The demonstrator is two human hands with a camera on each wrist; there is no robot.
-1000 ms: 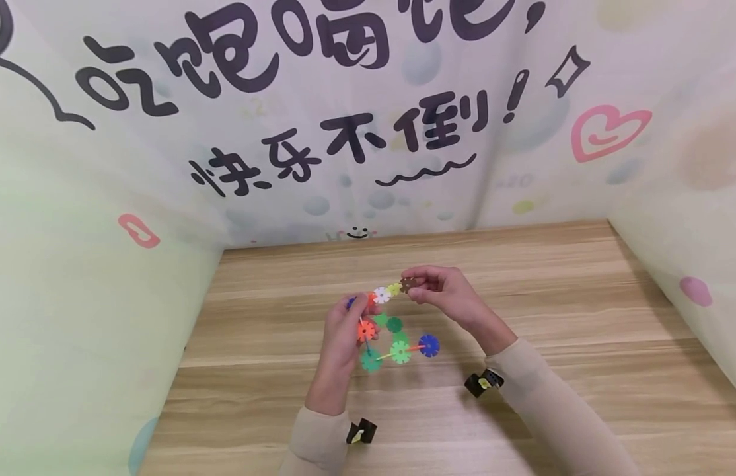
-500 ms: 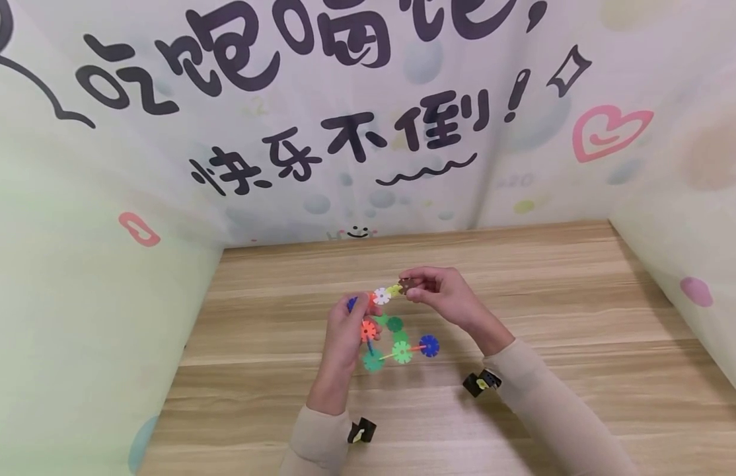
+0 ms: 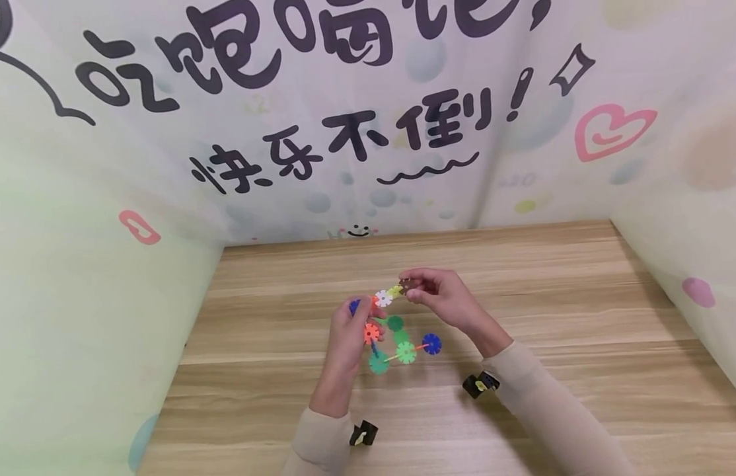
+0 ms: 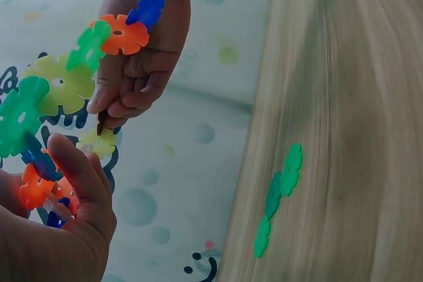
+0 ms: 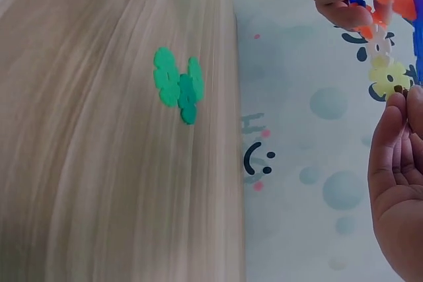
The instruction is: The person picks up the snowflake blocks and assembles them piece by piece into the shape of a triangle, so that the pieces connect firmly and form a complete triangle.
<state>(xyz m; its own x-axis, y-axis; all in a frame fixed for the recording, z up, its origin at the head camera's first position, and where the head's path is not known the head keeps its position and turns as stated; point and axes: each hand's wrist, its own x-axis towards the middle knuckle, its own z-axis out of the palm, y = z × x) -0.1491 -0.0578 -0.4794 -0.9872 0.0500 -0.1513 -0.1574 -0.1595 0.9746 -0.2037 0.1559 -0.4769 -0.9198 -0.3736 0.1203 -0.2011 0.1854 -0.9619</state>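
My left hand (image 3: 346, 337) grips a chain of interlocking plastic snowflake discs by its orange and blue part, raised over the table. One arm of the chain hangs toward me, with a teal disc (image 3: 378, 362), a light green disc (image 3: 406, 352) and a blue disc (image 3: 431, 344) at its end. The other arm runs right through a white disc (image 3: 383, 299) and a yellow disc (image 3: 394, 291). Between thumb and fingertips, my right hand (image 3: 452, 303) pinches a brown disc (image 5: 398, 89) at the yellow disc's edge. Fingers hide most of the brown disc.
Several joined green discs (image 5: 166, 76) lie on the wooden table (image 3: 255, 344) beneath the hands. A printed fabric wall (image 3: 285, 211) rises behind the table, with side panels left and right. Black wrist cameras (image 3: 481, 383) stick out from both sleeves.
The left hand and its chain have shifted slightly right and toward the body. The right hand still pinches the brown disc, almost in the same place.
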